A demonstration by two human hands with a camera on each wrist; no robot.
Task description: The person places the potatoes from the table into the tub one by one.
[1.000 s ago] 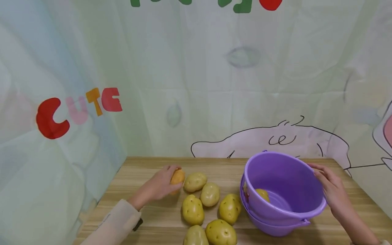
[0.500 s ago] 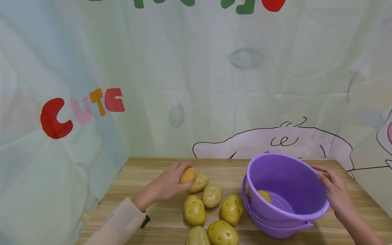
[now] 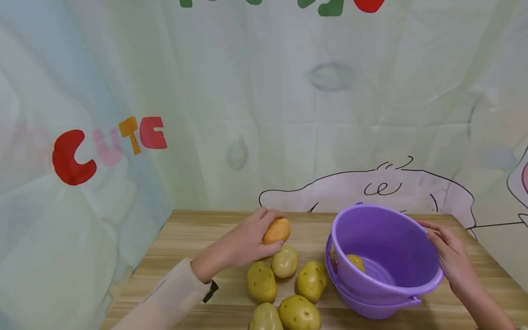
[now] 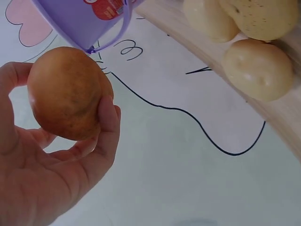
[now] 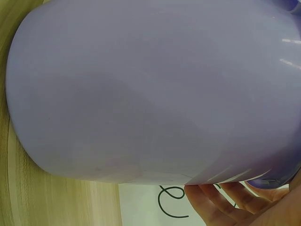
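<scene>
The left hand (image 3: 250, 239) is positioned to the left of the purple bucket (image 3: 389, 243), with the forearm running in from the near left. Its grip is clamped on the orange tuber (image 3: 277, 230), thumb on one side and fingers curled on the other. The tuber is rounded and smooth, with darker brown patches visible in the left wrist view; it is located left of the bucket, near the far end of the loose potatoes.

The right hand (image 3: 450, 254) is at the bucket's right side, fingers extended and in contact with the outer wall near the rim.

The bucket stands on the worktop (image 3: 198, 224) and contains one visible yellow potato (image 3: 355, 262). Five yellowish potatoes (image 3: 312, 281) are visible to the bucket's left.
</scene>
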